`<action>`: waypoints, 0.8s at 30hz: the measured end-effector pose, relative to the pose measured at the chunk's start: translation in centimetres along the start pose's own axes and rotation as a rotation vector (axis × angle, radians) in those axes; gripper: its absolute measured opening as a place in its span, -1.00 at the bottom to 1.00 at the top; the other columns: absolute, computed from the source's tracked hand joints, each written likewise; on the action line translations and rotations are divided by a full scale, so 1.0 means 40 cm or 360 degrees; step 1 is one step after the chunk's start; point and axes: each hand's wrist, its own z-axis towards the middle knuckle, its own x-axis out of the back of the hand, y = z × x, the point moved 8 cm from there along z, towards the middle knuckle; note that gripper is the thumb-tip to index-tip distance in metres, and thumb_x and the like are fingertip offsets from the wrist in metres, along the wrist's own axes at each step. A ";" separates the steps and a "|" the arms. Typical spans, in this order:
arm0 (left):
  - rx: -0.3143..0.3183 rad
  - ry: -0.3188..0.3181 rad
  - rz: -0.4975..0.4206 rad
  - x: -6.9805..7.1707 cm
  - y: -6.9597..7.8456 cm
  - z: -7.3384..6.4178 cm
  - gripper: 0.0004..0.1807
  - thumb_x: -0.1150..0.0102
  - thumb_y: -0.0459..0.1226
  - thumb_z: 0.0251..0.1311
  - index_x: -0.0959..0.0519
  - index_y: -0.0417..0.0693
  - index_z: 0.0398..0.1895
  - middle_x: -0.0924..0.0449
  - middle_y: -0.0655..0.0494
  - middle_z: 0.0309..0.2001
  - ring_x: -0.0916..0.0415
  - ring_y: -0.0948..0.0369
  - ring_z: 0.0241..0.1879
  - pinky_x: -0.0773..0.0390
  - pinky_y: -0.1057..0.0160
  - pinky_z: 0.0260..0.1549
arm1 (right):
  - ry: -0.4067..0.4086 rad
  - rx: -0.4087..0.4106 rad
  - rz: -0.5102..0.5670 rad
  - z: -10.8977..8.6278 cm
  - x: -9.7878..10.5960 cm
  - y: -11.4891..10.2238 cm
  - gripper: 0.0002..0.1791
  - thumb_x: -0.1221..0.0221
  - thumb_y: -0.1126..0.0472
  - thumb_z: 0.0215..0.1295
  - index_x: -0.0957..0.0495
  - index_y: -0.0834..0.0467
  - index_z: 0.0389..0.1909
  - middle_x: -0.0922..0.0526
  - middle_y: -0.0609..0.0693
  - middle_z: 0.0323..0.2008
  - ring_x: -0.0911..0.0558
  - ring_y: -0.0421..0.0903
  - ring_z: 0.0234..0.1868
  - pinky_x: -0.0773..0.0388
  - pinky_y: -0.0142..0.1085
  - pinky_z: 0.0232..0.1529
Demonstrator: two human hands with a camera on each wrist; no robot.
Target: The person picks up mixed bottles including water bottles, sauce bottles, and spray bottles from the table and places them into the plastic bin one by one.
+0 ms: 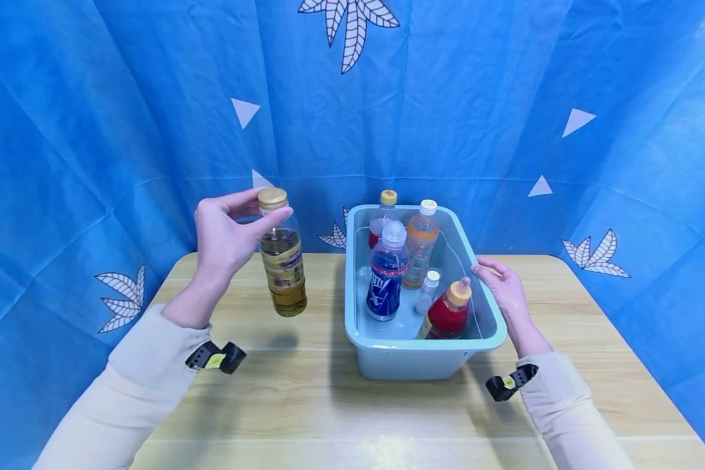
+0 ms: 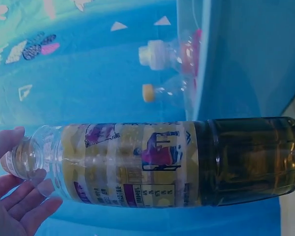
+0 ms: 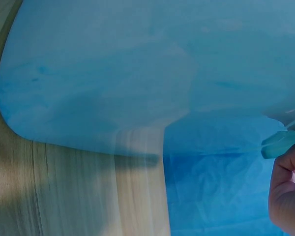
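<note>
My left hand (image 1: pixel 230 228) pinches the gold-capped neck of a plastic bottle (image 1: pixel 284 271) of brownish liquid. The bottle hangs almost upright left of a light blue plastic bin (image 1: pixel 396 362), its shadow falling on the tabletop. Across the left wrist view, its yellow and purple label (image 2: pixel 128 164) faces the camera. On the bin's right side, my right hand (image 1: pixel 505 290) grips the rim, fingertips at the edge. Inside stand a dark blue bottle (image 1: pixel 386 281), an orange bottle (image 1: pixel 421 243) and a red bottle (image 1: pixel 450 312), among others.
A small clear bottle (image 1: pixel 427 294) and a yellow-capped bottle (image 1: pixel 386 215) also sit in the bin. The bin stands on a wooden table (image 1: pixel 305 411) with rounded far corners. A blue patterned curtain (image 1: pixel 476 117) hangs behind and along both sides.
</note>
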 end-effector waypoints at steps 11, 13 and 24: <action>-0.0148 -0.0090 -0.0044 -0.007 0.080 -0.009 -0.52 -0.36 -0.02 -0.20 -0.62 -0.05 -0.17 -0.64 0.03 -0.31 -0.54 0.26 -0.32 -0.46 0.29 -0.33 | 0.0000 -0.0021 -0.0006 0.001 0.002 0.002 -0.43 -0.15 -0.03 0.13 -0.37 0.17 0.12 -0.54 -0.33 -0.42 -0.58 -0.38 -0.40 -0.53 -0.46 -0.36; -0.0162 -0.0099 -0.0054 -0.009 0.092 -0.008 -0.52 -0.36 -0.02 -0.20 -0.62 -0.06 -0.17 -0.64 0.04 -0.31 -0.54 0.26 -0.32 -0.46 0.27 -0.33 | -0.0003 -0.0023 -0.0003 0.000 0.001 0.002 -0.44 -0.15 -0.02 0.14 -0.37 0.17 0.12 -0.54 -0.34 -0.43 -0.58 -0.38 -0.40 -0.53 -0.46 -0.36; -0.0272 -0.0158 -0.0159 -0.019 0.177 -0.012 -0.58 -0.37 -0.08 -0.18 -0.64 -0.06 -0.20 -0.64 0.08 -0.32 -0.53 0.26 -0.33 -0.47 0.27 -0.38 | 0.0020 -0.0001 0.0012 0.000 0.002 -0.002 -0.48 -0.17 0.00 0.13 -0.41 0.16 0.08 -0.54 -0.34 -0.45 -0.58 -0.37 -0.43 -0.53 -0.45 -0.39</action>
